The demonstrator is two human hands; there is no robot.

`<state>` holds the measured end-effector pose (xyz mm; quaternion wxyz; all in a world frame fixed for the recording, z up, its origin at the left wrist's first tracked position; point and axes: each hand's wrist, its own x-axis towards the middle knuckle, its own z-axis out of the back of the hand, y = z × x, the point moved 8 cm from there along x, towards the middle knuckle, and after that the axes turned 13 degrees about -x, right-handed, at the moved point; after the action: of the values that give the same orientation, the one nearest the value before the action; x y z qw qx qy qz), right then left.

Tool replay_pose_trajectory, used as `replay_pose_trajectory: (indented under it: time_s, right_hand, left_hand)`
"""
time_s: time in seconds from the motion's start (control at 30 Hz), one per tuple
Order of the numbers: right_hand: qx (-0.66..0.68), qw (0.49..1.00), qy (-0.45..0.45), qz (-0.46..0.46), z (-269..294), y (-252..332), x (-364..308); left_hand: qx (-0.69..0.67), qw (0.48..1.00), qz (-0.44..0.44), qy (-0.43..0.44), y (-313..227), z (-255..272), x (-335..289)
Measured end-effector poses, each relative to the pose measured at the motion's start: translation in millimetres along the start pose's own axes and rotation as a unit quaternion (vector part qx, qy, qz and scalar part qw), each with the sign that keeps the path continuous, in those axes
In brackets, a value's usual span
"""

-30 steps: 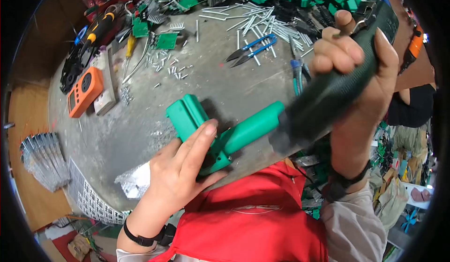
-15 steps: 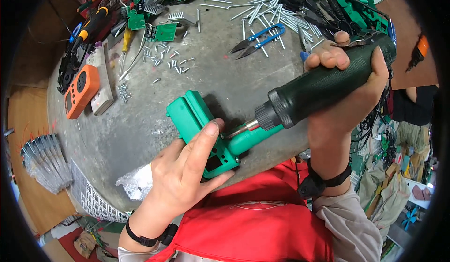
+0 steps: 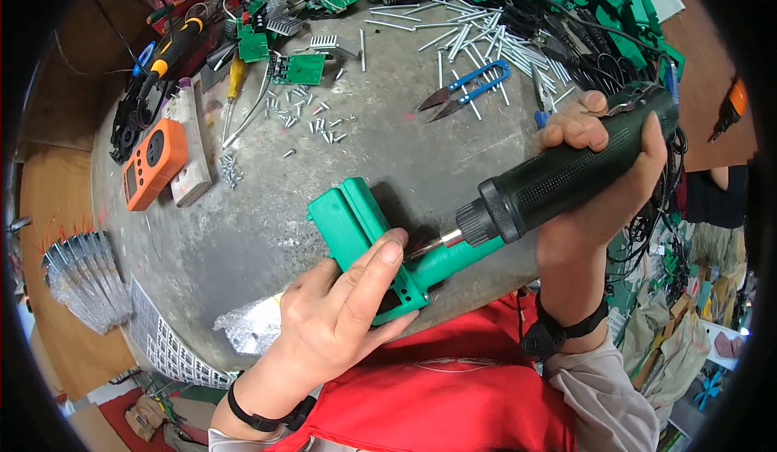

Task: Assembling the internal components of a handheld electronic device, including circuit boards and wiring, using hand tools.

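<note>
My left hand (image 3: 336, 302) is closed round a green plastic housing (image 3: 348, 217), a boxy part with a tubular handle, low in the middle of the grey work surface. In my right hand (image 3: 595, 169) is a black electric screwdriver (image 3: 558, 177), gripped along its thick body and tilted down to the left. Its bit reaches the housing beside my left fingertips, just above the handle. My fingers hide where the bit's tip meets the housing, so any screw there cannot be seen.
Small screws (image 3: 312, 116) lie loose beyond the housing, near blue-handled thread snips (image 3: 465, 92) and a pile of long metal pins (image 3: 477, 35). Circuit boards (image 3: 299, 67) are farther back. At left are an orange meter (image 3: 155, 165) and a white power strip (image 3: 190, 148). Green housing parts crowd the back right.
The whole scene sits slightly further right and lower in view. My hands, the housing and the electric screwdriver keep nearly the same arrangement, with the bit still at the housing.
</note>
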<state>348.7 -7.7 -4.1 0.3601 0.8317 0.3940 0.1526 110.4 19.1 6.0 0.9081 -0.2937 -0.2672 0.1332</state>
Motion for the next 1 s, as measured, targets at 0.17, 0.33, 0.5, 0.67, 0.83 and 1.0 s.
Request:
replay_pose_trajectory:
  time_s: [0.17,0.33,0.5,0.67,0.83,1.0]
  right_hand:
    - [-0.007,0.998,-0.044,-0.032,15,-11,-5]
    - [0.031,0.998,-0.027,-0.057,19,-20,2]
    - [0.031,0.994,-0.069,-0.073,25,-18,2]
    - [0.026,0.991,-0.083,-0.106,6,-29,-1]
    - [0.016,0.987,-0.099,-0.127,11,-41,-5]
    - [-0.02,0.987,-0.098,-0.125,2,-35,-9]
  left_hand:
    - [0.01,1.0,0.002,0.018,-3,-4,-3]
    - [0.009,1.0,0.013,0.02,-1,-6,0]
    - [0.014,0.999,-0.001,0.035,-3,-8,9]
    - [0.027,0.999,-0.001,0.027,-11,7,3]
    - [-0.027,0.986,0.141,0.085,2,-3,-9]
    - [-0.022,0.995,0.095,0.028,-6,6,-7]
